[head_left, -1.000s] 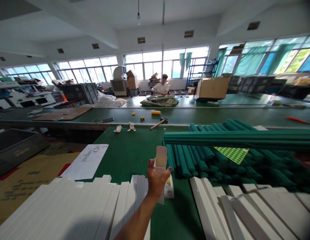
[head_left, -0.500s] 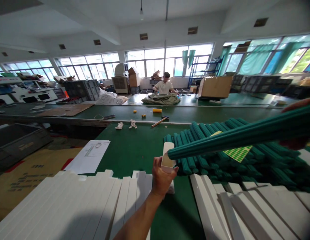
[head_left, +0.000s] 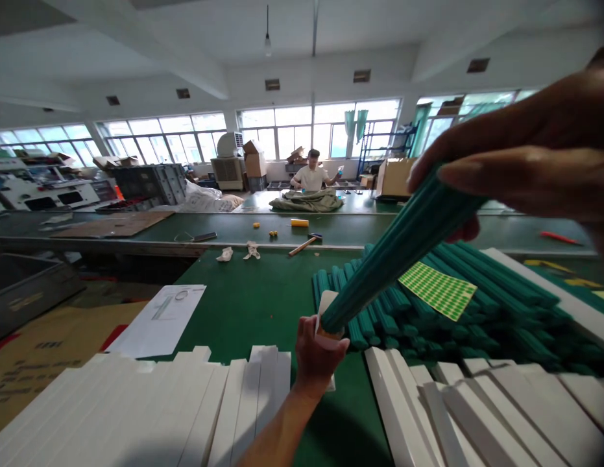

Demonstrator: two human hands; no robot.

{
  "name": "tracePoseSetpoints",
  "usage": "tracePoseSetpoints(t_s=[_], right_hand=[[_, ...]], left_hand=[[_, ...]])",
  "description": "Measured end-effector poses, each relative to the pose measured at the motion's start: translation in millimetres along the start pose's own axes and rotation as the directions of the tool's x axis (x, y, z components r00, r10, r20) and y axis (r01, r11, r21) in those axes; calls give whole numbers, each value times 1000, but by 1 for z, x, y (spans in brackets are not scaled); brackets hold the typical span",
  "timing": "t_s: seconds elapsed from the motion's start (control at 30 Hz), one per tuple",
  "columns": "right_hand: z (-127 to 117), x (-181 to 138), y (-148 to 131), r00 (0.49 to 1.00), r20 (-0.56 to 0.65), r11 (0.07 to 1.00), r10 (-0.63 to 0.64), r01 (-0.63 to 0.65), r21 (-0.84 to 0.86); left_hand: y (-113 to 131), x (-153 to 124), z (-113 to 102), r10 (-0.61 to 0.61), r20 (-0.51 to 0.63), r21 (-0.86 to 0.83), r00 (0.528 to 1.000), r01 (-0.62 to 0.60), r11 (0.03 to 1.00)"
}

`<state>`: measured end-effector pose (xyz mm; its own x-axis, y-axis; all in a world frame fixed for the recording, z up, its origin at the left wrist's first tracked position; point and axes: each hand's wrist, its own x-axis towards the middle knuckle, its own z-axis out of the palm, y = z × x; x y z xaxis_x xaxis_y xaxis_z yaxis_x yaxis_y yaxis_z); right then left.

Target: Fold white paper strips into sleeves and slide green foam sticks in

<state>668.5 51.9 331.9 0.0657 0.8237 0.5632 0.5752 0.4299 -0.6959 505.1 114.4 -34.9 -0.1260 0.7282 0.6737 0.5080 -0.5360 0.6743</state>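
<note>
My left hand (head_left: pixel 317 350) is wrapped round a long white box (head_left: pixel 327 299) at its open far end, with the flap standing up. A dark green ribbed bundle of rods (head_left: pixel 394 259) slants down from the upper right, its lower tip inside the box mouth. Gripping the upper end of that bundle is my right hand (head_left: pixel 540 149), close to the camera, thumb and fingers on either side. More green bundles (head_left: pixel 516 279) lie piled on the right, and a sheet of round green stickers (head_left: pixel 440 290) rests on top of them.
White boxes (head_left: pixel 107 408) lie in a row at the front left, others (head_left: pixel 481 415) at the front right. A printed sheet (head_left: pixel 158 319), a hammer (head_left: pixel 304 244) and a yellow roll (head_left: pixel 300 223) lie beyond. A co-worker (head_left: pixel 311 174) stands at the far table.
My right hand has come in from the right edge, raising the bundle's upper end so it slants more steeply. The bundle's tip has moved down into the box mouth. The view has shifted slightly.
</note>
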Motion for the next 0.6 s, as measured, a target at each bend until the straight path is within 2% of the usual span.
tracePoseSetpoints(t_s=[0.07,0.1,0.13,0.2,0.23,0.3,0.33,0.4,0.5,0.57,0.6], right_hand=[[5,-11,-12,955,285,991,-80,107,-81],[6,-14,-13,931,354,987,-88,129,-94],[6,-15,-12,932,355,990,-73,112,-91],[8,-9,-4,935,353,993,38,3,-115],[10,-4,3,920,372,987,121,-72,-143],[19,5,19,859,419,953,295,-231,-199],[26,7,27,837,425,937,346,-285,-202],[41,3,40,846,410,940,342,-312,-139],[74,-22,54,876,439,980,201,-185,-80],[100,-43,62,874,470,979,124,-29,-204],[114,-53,66,868,483,948,111,53,-315]], left_hand=[[0,0,1,-12,-35,50,999,14,999],[1,-1,0,-13,-49,63,999,16,998],[2,-2,-1,-6,-51,64,999,9,998],[5,-6,-5,25,-11,22,1000,-25,999],[7,-8,-8,50,14,-17,999,-49,999],[12,-13,-11,101,33,-88,994,-98,991],[14,-15,-12,120,28,-111,992,-116,987],[16,-18,-13,129,14,-122,992,-126,984],[13,-19,-12,115,18,-105,993,-113,988],[7,-18,-13,107,-21,-73,994,-108,991],[4,-17,-14,103,-41,-61,994,-106,992]])
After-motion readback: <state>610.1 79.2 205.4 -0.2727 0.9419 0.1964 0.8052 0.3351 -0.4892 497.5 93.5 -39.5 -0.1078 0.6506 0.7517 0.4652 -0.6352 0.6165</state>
